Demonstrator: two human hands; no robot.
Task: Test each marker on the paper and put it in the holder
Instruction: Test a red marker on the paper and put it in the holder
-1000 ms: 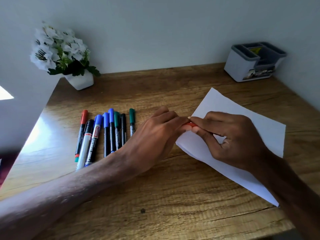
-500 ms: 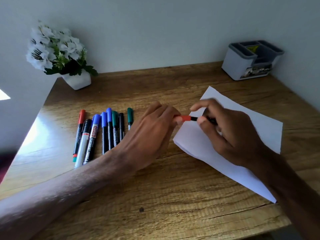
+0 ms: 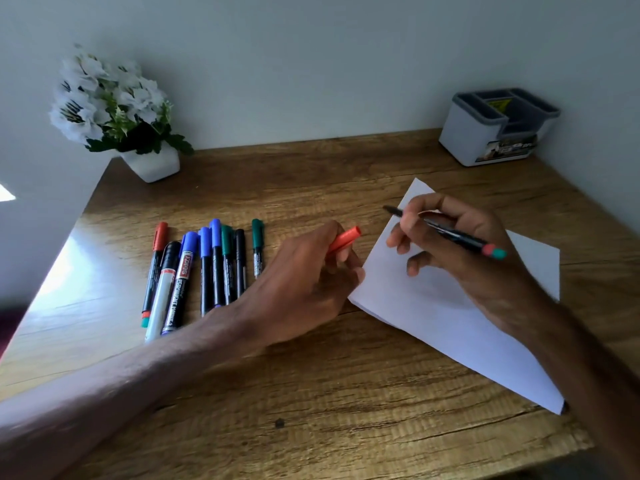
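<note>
My right hand [image 3: 460, 244] grips an uncapped black marker [image 3: 450, 232] with a red and teal end, its tip pointing left over the far left corner of the white paper [image 3: 450, 317]. My left hand [image 3: 304, 282] holds the marker's red cap [image 3: 344, 239] just left of the paper. Several capped markers [image 3: 207, 268] in red, black, blue and green lie in a row on the wooden table [image 3: 311, 393], left of my left hand. The grey and white holder [image 3: 498, 128] stands at the back right corner.
A white pot with white flowers [image 3: 117, 112] stands at the back left corner. Walls close the table at the back and right. The table's left edge runs diagonally beside the markers.
My hands pulled apart: the red cap came off the marker and stayed in my left hand. My right hand moved the marker right over the paper.
</note>
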